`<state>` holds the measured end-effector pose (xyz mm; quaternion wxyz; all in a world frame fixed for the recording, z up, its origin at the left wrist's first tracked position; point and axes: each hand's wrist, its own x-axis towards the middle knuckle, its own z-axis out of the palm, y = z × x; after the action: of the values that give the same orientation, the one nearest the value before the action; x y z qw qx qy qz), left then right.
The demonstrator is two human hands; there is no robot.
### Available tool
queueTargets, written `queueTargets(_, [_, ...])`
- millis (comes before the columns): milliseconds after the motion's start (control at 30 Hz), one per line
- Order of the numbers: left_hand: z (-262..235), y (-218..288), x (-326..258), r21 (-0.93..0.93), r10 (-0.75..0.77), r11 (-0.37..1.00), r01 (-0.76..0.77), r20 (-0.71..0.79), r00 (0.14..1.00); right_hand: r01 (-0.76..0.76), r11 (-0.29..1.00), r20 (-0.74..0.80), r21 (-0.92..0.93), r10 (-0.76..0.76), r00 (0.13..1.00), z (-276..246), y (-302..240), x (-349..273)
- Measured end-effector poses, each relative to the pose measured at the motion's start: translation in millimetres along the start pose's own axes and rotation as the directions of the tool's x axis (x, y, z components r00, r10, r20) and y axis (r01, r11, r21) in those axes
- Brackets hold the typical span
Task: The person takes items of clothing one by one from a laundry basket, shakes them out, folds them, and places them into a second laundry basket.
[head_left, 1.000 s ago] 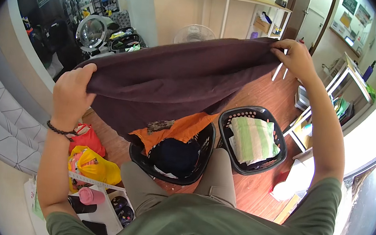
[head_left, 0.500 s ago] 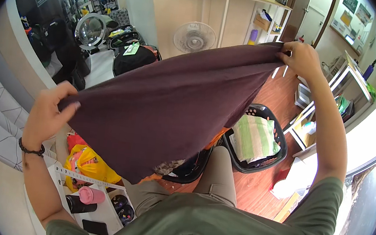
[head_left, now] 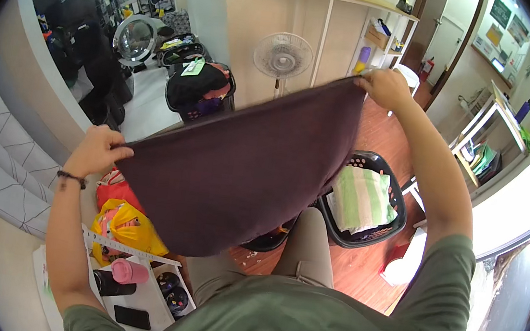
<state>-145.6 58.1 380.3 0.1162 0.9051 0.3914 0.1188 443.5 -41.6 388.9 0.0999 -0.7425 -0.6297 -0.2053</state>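
A dark maroon cloth [head_left: 245, 170] hangs stretched between my hands, its top edge slanting up toward the right. My left hand [head_left: 98, 148] pinches its upper left corner, closed with thumb on top. Higher up, my right hand [head_left: 381, 88] grips the upper right corner. Below the cloth's right side stands a black laundry basket [head_left: 371, 238] with a folded green-and-cream striped towel [head_left: 364, 200] on top. A second dark basket [head_left: 268, 239] between my legs is mostly hidden by the cloth.
At lower left, a white drawer unit [head_left: 149, 293] bears a phone [head_left: 132, 317], a pink cup [head_left: 130, 272] and a black tumbler [head_left: 109, 283]. Yellow [head_left: 123, 234] and red bags [head_left: 115, 189] lie beyond it. A fan [head_left: 282, 56] and another full basket [head_left: 200, 89] stand ahead.
My hands have drawn closer together and the cloth's top edge has pulled straighter. The right hand came lower and left; the left moved right. The orange fabric beneath is now mostly hidden.
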Motion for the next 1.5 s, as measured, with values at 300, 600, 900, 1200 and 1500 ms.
queueTargets(300, [-51,8,-66,0.431,0.175,0.791,0.435,-0.839,0.515,0.014,0.889,-0.55,0.458,0.271,0.79,-42,-27,28])
queueTargets(600, [109,114,-145,-0.711,0.155,0.296,-0.638,-0.623,0.767,0.076,0.259,-0.193,0.963,0.465,0.864,118,-1,-92])
queueTargets(900, [260,172,-85,-0.808,0.376,0.587,-0.047,0.221,0.9,-0.139,0.746,0.52,0.651,-0.306,0.797,187,-99,-246])
queueTargets(1200, [313,175,-45,-0.534,-0.005,0.835,-0.131,-0.244,0.97,-0.384,0.276,0.439,0.881,-0.175,0.881,122,-213,-280])
queueTargets(1500, [337,36,-45,-0.229,-0.264,0.959,0.167,-0.511,0.818,0.31,0.16,-0.342,0.937,0.235,0.91,22,-141,-250])
